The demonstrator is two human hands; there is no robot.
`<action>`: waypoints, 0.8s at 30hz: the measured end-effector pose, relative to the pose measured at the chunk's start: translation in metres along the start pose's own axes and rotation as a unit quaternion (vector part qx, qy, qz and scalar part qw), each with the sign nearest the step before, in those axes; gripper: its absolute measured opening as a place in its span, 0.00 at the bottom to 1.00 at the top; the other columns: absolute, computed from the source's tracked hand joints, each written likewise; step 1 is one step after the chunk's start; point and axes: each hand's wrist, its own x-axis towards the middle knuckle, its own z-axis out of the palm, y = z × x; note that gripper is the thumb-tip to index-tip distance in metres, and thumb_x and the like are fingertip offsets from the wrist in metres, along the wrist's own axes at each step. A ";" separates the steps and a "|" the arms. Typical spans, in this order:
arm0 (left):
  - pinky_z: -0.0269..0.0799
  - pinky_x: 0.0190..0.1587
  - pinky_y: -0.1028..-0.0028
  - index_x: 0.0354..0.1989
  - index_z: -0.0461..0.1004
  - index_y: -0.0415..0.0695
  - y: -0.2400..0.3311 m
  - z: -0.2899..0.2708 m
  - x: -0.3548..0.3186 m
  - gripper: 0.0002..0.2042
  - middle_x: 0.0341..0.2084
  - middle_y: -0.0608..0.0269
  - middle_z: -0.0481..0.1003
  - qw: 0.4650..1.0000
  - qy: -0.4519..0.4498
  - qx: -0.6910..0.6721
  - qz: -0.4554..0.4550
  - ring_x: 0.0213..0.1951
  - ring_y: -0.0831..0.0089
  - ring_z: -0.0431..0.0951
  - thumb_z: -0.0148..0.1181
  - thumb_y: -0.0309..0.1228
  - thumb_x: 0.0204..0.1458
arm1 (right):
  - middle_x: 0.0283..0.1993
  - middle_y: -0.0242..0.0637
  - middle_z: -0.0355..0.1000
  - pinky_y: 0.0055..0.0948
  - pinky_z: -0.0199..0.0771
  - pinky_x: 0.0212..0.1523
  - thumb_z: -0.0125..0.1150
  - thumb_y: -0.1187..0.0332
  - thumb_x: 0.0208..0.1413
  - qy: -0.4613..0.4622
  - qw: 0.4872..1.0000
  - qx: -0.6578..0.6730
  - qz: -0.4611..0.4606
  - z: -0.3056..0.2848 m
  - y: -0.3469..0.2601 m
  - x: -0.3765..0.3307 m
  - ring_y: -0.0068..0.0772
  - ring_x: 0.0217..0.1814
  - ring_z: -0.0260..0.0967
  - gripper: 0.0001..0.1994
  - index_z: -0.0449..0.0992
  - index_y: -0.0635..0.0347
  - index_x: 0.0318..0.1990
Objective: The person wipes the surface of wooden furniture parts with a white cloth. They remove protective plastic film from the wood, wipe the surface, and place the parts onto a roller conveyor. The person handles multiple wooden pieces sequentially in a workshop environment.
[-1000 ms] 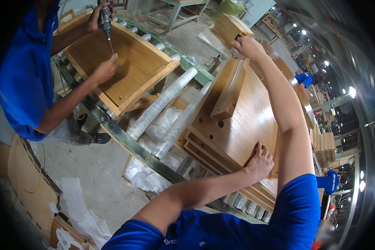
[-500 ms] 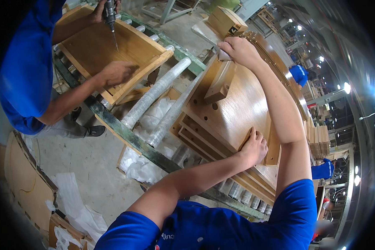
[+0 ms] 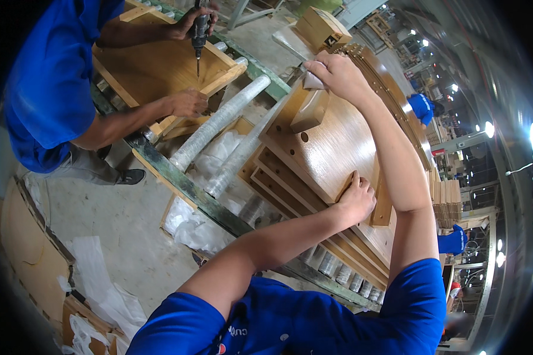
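Note:
A brown wooden panel [image 3: 331, 151] with a glossy face and round holes near its edge lies on a stack of similar boards. My right hand [image 3: 342, 77] is closed on a folded white sheet [image 3: 314, 81], pressed against the far end of a short wooden block [image 3: 311, 112] on the panel. Whether the sheet is cloth or paper I cannot tell. Near the panel's front edge, my left hand [image 3: 357, 201] is curled over a narrow brown wooden piece [image 3: 344, 188], mostly hidden by the fingers. Beside it, under my right forearm, stands another wooden block [image 3: 382, 204].
A roller conveyor [image 3: 219, 133] with a green frame runs beneath the work. At left, a co-worker in blue holds a power drill [image 3: 200, 32] over a wooden frame [image 3: 154, 62]. A cardboard box [image 3: 321, 31] and more boards [image 3: 391, 97] stand beyond. White wrapping [image 3: 103, 272] lies on the floor.
My right hand and the white sheet have shifted slightly left at the block's end. My left hand stays nearly in place. The co-worker's drill and hands have moved right.

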 end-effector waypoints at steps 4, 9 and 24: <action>0.51 0.58 0.43 0.45 0.73 0.41 -0.003 0.001 0.000 0.15 0.45 0.51 0.71 1.000 -0.004 -0.001 -0.004 0.53 0.55 0.65 0.44 0.33 0.54 | 0.25 0.48 0.73 0.41 0.71 0.36 0.48 0.50 0.56 -0.010 0.999 0.032 -0.011 -0.006 -0.030 -0.015 0.49 0.32 0.72 0.21 0.76 0.62 0.31; 0.52 0.58 0.44 0.50 0.70 0.39 -0.001 0.000 0.002 0.17 0.51 0.50 0.67 1.000 -0.025 0.006 -0.004 0.57 0.53 0.62 0.44 0.32 0.54 | 0.27 0.49 0.73 0.42 0.70 0.35 0.49 0.51 0.56 -0.007 0.998 0.031 -0.054 -0.006 -0.060 -0.036 0.51 0.33 0.71 0.21 0.75 0.61 0.30; 0.47 0.63 0.59 0.58 0.57 0.42 0.006 0.059 0.027 0.24 0.58 0.49 0.59 0.988 0.137 -0.041 -0.063 0.61 0.57 0.55 0.44 0.41 0.55 | 0.20 0.47 0.70 0.42 0.68 0.29 0.48 0.49 0.56 0.015 0.995 -0.012 -0.094 0.003 -0.084 -0.060 0.51 0.26 0.69 0.22 0.73 0.60 0.26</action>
